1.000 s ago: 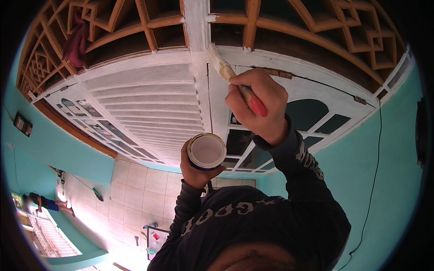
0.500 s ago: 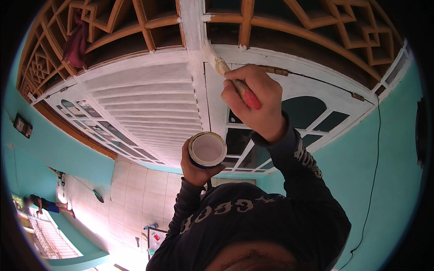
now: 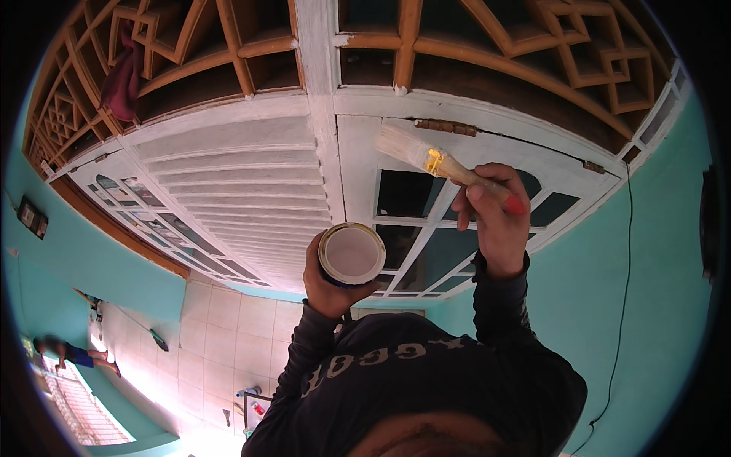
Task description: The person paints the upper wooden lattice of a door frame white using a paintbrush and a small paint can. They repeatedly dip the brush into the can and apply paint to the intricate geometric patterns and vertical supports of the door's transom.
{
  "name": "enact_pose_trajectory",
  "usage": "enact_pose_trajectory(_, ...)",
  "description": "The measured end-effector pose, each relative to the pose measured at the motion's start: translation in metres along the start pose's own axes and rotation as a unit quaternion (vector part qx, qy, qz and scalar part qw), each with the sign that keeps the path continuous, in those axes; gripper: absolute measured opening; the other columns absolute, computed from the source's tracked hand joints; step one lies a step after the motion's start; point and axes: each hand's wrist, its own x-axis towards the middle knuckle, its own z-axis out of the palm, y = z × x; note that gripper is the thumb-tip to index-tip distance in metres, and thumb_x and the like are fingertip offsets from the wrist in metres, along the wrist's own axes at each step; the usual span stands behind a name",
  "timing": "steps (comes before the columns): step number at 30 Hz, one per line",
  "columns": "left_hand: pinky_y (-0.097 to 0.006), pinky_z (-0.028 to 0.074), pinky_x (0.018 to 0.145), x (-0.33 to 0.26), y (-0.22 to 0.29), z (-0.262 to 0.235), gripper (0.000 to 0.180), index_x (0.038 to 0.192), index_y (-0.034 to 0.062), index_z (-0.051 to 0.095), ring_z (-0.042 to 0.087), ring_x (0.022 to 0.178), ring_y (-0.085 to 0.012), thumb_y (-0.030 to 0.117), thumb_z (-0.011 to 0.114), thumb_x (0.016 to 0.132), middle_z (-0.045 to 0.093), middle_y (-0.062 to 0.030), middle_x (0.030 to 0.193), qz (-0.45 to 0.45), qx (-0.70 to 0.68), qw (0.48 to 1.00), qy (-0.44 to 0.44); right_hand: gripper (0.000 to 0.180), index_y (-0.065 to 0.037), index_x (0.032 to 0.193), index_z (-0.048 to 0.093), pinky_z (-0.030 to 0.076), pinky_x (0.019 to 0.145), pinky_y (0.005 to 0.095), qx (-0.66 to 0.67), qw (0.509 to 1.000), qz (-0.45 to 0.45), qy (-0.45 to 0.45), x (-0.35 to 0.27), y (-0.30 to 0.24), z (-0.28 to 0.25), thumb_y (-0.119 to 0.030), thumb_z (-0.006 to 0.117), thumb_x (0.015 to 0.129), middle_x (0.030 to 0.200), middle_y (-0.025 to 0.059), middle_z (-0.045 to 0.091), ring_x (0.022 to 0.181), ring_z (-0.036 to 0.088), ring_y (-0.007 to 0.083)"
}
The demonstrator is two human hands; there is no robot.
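Note:
My left hand [image 3: 326, 291] is wrapped round a small round can [image 3: 352, 255] of white paint, its mouth facing up. In my right hand [image 3: 499, 217] is a paintbrush [image 3: 457, 169], gripped by its wooden handle with a red end. The pale bristles point left, in front of the white door panel [image 3: 358, 141]; whether they touch it I cannot tell. Yellow marks show on the brush's metal band. Left of the can is a white slatted panel [image 3: 236, 175], with a white upright post [image 3: 324, 122] along its right side.
Brown wooden lattice [image 3: 487, 46] runs above the white frame, with a dark red cloth [image 3: 122, 80] hanging from it. A black cable [image 3: 626, 289] hangs down the turquoise wall [image 3: 579, 305]. Another person [image 3: 72, 353] is far off at lower left, near a window.
My right hand has moved right and down, taking the brush off the post near the lattice. The brush now lies more level. My left hand and the can have hardly moved.

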Motion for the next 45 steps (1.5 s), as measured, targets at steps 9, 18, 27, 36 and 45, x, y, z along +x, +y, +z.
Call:
enact_pose_trajectory(9,-0.045,0.05,0.103,0.032,0.019,0.002,0.114,0.144,-0.0002,0.043,0.063,0.12,-0.0339,0.025,0.101,0.049,0.062,-0.0185,0.133,0.08,0.056,0.995,0.027,0.021,0.0,0.113,0.06,0.062,0.082,0.0362,0.149,0.984,0.05,-0.081,-0.021,0.019,-0.03,0.002,0.065,0.093,0.121,0.0276,0.065,0.102,0.071,0.0338)
enact_pose_trajectory(18,-0.048,0.042,0.109,0.018,0.014,0.009,0.108,0.143,0.0016,0.05,0.058,0.128,-0.0371,0.029,0.1,0.051,0.06,-0.0203,0.139,0.113,0.097,0.987,0.058,0.039,-0.002,0.105,0.056,0.06,0.081,0.0317,-0.075,0.989,0.059,-0.11,-0.032,-0.003,-0.012,0.008,0.079,0.076,0.106,0.0214,0.072,0.095,0.073,0.0244)
enact_pose_trajectory(27,-0.042,0.051,0.105,0.011,0.014,0.012,0.11,0.147,-0.0004,0.041,0.058,0.13,-0.0335,0.028,0.101,0.059,0.052,-0.0213,0.146,0.203,0.17,0.962,0.066,0.027,-0.001,0.1,0.063,0.056,0.078,0.0283,-0.346,0.895,-0.022,-0.281,-0.024,0.009,0.038,0.004,0.076,0.077,0.096,0.0081,0.073,0.086,0.071,0.0131)
enact_pose_trajectory(36,-0.044,0.051,0.106,0.005,0.016,0.011,0.109,0.146,-0.002,0.043,0.056,0.131,-0.0362,0.033,0.1,0.06,0.055,-0.0237,0.142,0.209,0.198,0.954,0.084,0.021,-0.008,0.095,0.062,0.054,0.062,0.0304,-0.346,0.902,-0.072,-0.248,-0.028,0.029,0.037,-0.004,0.074,0.079,0.078,0.0047,0.067,0.068,0.068,0.0199)
enact_pose_trajectory(45,-0.048,0.043,0.106,0.006,0.014,0.017,0.096,0.138,-0.0015,0.053,0.062,0.124,-0.038,0.034,0.096,0.059,0.063,-0.0225,0.134,0.21,0.164,0.957,0.117,0.024,-0.008,0.097,0.061,0.052,0.058,0.0298,-0.321,0.893,-0.007,-0.315,-0.028,0.025,0.04,-0.006,0.076,0.078,0.076,0.0042,0.066,0.063,0.068,0.0195)
